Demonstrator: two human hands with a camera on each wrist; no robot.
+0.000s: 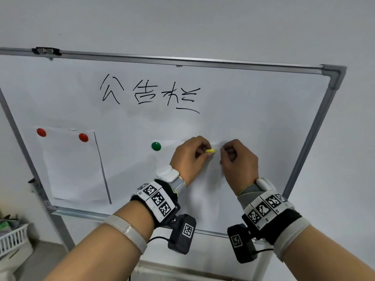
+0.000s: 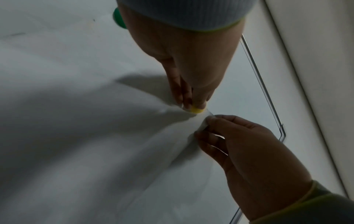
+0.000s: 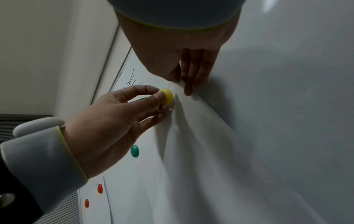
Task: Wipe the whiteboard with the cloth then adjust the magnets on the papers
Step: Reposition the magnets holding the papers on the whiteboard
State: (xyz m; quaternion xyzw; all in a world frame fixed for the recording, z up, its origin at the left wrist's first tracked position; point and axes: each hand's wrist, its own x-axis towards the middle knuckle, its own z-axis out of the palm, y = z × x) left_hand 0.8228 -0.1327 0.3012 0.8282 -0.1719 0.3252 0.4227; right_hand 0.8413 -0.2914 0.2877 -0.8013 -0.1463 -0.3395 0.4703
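Both hands are up against the whiteboard [image 1: 253,110], working at the top edge of the right-hand paper [image 3: 210,151]. The left hand [image 1: 189,157] has its grip clamped on a yellow magnet [image 1: 210,151], thumb and forefinger pinching the little glossy dome right at the sheet's upper edge. Just beside it, the right hand [image 1: 238,159] pinches the paper's top corner between thumb and fingers [image 3: 191,75], and the sheet bulges off the board in soft folds below the two hands.

A green magnet [image 1: 156,146] sits to the left of the left hand, pinning the same sheet's other upper corner. Farther left, a second paper [image 1: 73,169] hangs flat under two red magnets [image 1: 41,132], well apart from the hands.

Black handwritten characters [image 1: 150,94] run across the board above. To the right of the right hand there is bare white board up to the grey frame [image 1: 316,126].
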